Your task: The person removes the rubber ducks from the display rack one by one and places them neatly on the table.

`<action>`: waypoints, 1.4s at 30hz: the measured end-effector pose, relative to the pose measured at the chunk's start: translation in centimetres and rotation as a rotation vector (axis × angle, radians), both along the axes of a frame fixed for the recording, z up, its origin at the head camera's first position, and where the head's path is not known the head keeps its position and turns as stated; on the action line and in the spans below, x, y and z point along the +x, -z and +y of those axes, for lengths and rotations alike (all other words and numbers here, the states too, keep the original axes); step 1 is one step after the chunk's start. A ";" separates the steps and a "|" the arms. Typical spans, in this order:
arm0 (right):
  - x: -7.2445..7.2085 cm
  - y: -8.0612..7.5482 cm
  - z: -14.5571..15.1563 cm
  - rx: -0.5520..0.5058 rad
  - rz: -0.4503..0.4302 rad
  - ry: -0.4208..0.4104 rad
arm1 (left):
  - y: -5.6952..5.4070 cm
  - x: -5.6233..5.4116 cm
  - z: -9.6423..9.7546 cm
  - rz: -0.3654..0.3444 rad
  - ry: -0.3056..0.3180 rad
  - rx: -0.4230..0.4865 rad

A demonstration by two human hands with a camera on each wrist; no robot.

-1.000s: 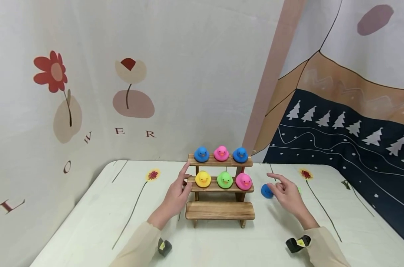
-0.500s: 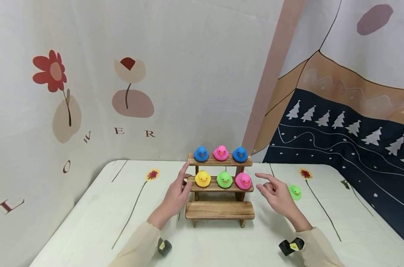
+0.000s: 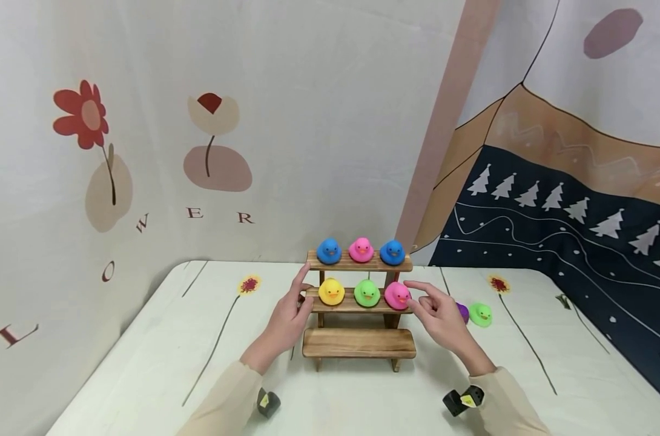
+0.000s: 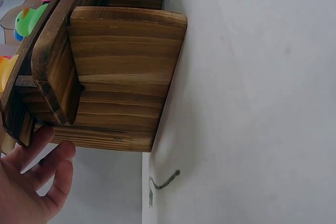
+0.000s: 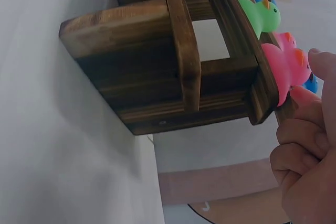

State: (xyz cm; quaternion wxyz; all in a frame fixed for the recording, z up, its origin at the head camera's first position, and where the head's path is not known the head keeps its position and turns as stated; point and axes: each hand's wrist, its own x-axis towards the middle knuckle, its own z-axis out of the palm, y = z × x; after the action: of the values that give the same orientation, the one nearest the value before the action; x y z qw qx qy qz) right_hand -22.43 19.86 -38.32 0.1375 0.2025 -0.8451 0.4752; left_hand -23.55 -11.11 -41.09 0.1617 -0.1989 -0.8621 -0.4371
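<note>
A three-step wooden stand (image 3: 359, 344) bears small rubber ducks on its upper two steps. Along the middle step sit a yellow duck (image 3: 332, 292), a green duck (image 3: 367, 293) and a pink duck (image 3: 397, 295). My right hand (image 3: 444, 319) is at the pink duck's right side, thumb and index finger parted around that side. In the right wrist view one fingertip (image 5: 302, 95) appears to meet the pink duck (image 5: 283, 66); a firm pinch is not visible. My left hand (image 3: 283, 322) touches the stand's left end, index finger extended; its thumb is out of sight in the left wrist view.
Two blue ducks, one at the left (image 3: 329, 251) and one at the right (image 3: 392, 252), flank another pink duck (image 3: 361, 249) on the top step. A purple duck-like toy (image 3: 463, 312), partly covered by my right hand, and a light green duck (image 3: 481, 314) lie on the white cloth.
My right hand has moved left from above the blue toy on the cloth to the pink duck, uncovering the purple and green toys. The left hand and stand have kept still.
</note>
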 end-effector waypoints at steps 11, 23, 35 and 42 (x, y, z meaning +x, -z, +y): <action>-0.5 0.6 -0.7 -0.021 -0.026 -0.008 | 0.0 0.0 0.0 -0.008 -0.001 0.007; -0.3 0.3 -0.8 -0.039 -0.071 0.026 | 0.0 0.0 -0.1 -0.018 -0.008 0.011; 0.1 0.0 0.0 -0.070 -0.077 0.003 | 0.1 0.0 0.1 -0.033 -0.004 0.007; 0.3 -0.2 0.6 -0.066 -0.095 -0.007 | 0.0 0.0 0.0 -0.030 -0.003 0.012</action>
State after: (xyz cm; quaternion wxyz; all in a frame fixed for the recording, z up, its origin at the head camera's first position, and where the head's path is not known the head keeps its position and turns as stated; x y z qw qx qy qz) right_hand -22.10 20.45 -38.12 0.1022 0.1781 -0.8337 0.5126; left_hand -23.53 -11.08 -41.13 0.1507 -0.1899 -0.8622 -0.4448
